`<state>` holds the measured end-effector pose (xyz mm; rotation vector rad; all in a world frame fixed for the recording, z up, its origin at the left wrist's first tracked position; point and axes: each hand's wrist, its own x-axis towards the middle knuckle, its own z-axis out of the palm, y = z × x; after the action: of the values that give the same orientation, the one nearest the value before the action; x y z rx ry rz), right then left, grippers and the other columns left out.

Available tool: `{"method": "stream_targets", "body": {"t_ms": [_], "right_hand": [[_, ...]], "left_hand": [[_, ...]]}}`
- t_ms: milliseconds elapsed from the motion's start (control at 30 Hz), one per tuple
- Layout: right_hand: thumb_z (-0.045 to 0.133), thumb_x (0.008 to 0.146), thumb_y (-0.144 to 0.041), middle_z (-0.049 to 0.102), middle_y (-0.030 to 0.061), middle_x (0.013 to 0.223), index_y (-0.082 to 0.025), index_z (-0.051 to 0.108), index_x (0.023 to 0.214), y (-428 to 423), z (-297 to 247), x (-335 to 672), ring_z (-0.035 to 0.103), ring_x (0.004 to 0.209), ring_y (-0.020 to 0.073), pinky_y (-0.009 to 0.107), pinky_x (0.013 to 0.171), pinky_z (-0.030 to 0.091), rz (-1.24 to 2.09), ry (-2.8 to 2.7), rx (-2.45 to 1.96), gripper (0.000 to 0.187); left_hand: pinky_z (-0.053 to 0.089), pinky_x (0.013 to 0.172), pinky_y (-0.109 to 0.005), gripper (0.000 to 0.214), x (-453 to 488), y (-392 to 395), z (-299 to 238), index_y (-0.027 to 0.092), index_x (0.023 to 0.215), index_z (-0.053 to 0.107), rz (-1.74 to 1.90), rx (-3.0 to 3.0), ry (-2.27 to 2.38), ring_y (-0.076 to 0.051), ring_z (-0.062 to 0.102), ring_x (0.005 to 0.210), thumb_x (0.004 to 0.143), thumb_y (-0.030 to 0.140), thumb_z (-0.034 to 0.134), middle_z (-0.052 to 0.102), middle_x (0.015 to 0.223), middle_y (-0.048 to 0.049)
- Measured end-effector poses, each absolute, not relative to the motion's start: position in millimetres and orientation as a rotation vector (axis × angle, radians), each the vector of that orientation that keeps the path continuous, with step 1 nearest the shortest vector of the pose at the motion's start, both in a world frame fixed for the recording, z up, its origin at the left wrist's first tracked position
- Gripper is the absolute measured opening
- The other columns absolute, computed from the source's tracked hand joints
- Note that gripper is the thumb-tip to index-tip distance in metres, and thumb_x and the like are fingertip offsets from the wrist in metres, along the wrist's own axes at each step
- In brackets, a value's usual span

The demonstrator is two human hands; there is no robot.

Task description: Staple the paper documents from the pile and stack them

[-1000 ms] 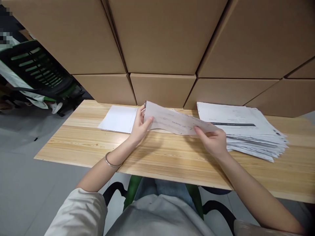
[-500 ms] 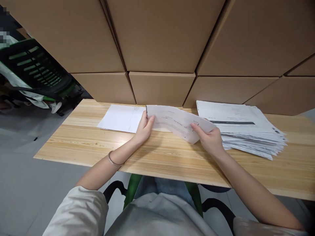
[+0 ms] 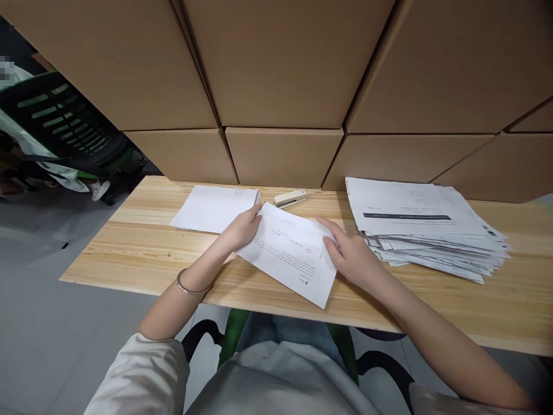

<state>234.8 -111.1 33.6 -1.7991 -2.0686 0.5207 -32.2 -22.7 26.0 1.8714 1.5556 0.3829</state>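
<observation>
A white printed sheet of paper (image 3: 287,251) with some handwriting on it is between my two hands, tilted above the wooden table. My left hand (image 3: 243,227) pinches its left edge near the upper corner. On the opposite edge my right hand (image 3: 348,253) grips the paper, its thumb over the printed side. Whether this is one sheet or a few together, I cannot tell. Behind it lies a cream stapler (image 3: 291,198). A neat pile of white paper (image 3: 211,208) rests beside my left hand, and a thick, uneven stack of printed papers (image 3: 406,210) is beyond my right.
Cardboard boxes (image 3: 283,158) form a wall along the back of the wooden table (image 3: 129,251). The table's front edge runs close to my lap. A green and black chair (image 3: 64,124) stands on the floor at the far left.
The paper has come down and flattened, turning its printed side up toward me. Both hands have shifted left and the right one has lowered slightly. The stapler behind is now uncovered.
</observation>
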Motion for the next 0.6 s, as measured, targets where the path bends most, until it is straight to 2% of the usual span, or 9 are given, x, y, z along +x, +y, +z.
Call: {"method": "stream_targets", "body": {"t_ms": [133,267,433,600], "right_hand": [[0.036,0.098,-0.027,0.077,0.0093,0.083,-0.019,0.049,0.152,-107.3,27.2,232.6,0.071,0.072,0.0272,0.033,0.064,0.048,0.469,-2.145,-1.860,0.057],[0.035,0.098,-0.029,0.077,0.0097,0.082,-0.017,0.049,0.151,-104.8,20.2,234.0,0.071,0.069,0.0282,0.033,0.061,0.048,0.402,-2.165,-1.859,0.056],[0.035,0.098,-0.028,0.076,0.0097,0.078,-0.015,0.049,0.151,-101.2,15.0,235.0,0.071,0.069,0.0285,0.034,0.062,0.048,0.379,-2.171,-1.866,0.057],[0.037,0.097,-0.027,0.073,0.0094,0.073,-0.015,0.049,0.151,-102.9,17.7,231.0,0.068,0.063,0.0281,0.035,0.059,0.047,0.368,-2.164,-1.915,0.057]], "left_hand": [[0.039,0.116,-0.042,0.055,-31.7,-18.8,23.0,0.009,0.146,0.051,0.355,1.903,1.613,-0.030,0.054,0.139,0.096,0.030,0.041,0.056,0.150,-0.0159],[0.050,0.101,-0.043,0.046,-30.1,-14.9,14.5,0.012,0.133,0.062,0.483,1.915,1.608,-0.032,0.067,0.116,0.093,0.028,0.046,0.072,0.127,-0.0169],[0.052,0.087,-0.041,0.037,-29.9,-13.4,7.9,0.014,0.118,0.070,0.511,1.921,1.635,-0.032,0.070,0.098,0.092,0.030,0.049,0.076,0.105,-0.0144],[0.052,0.091,-0.041,0.039,-27.7,-13.4,4.0,0.014,0.120,0.070,0.514,1.933,1.615,-0.033,0.069,0.105,0.093,0.029,0.048,0.075,0.113,-0.0162]]}}
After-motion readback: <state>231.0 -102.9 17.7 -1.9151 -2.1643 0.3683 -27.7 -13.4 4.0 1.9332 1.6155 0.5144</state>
